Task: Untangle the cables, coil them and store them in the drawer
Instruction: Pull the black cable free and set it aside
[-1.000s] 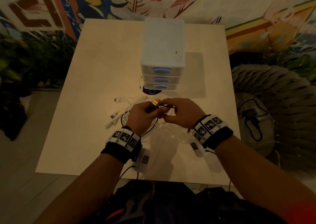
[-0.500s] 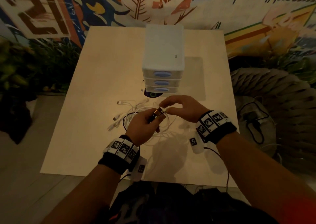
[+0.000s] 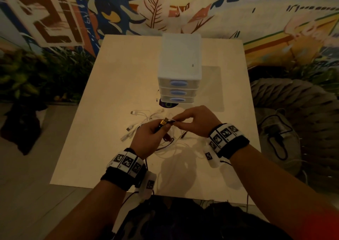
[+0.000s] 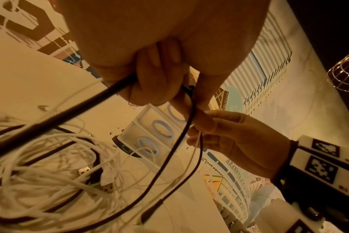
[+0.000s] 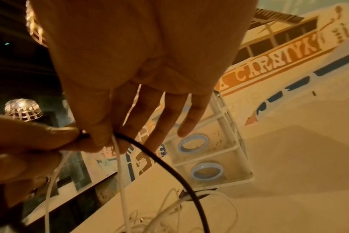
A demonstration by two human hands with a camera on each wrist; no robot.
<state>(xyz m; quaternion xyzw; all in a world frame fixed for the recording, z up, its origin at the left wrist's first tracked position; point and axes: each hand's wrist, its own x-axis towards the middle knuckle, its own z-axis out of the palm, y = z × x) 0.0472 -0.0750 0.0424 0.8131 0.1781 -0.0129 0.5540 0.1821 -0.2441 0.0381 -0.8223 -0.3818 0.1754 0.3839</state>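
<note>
Right now your left hand (image 3: pixel 146 137) is curled round the black cable (image 4: pixel 175 141) just behind its gold plug (image 3: pixel 163 121), which sticks up between your two hands above the table (image 3: pixel 117 85). In the left wrist view the black cable enters your fist from the left, comes out by the thumb and hangs down in a loop. Your right hand (image 3: pixel 197 122) pinches a thin white cable (image 5: pixel 121 173) between thumb and forefinger, right against the black one, while its other three fingers (image 5: pixel 165 116) are spread straight. Below your hands, the tangle (image 4: pixel 50 173) of white and black cables lies on the table, with loose white plugs (image 3: pixel 128 129) spilling out to its left. The drawer unit (image 3: pixel 179 69) stands just beyond the tangle, well back from the near edge; its three drawers with blue handles (image 3: pixel 178 83) are all closed. A small dark round thing (image 3: pixel 167 105) pokes out from under its lowest drawer; you can't tell what it is.
</note>
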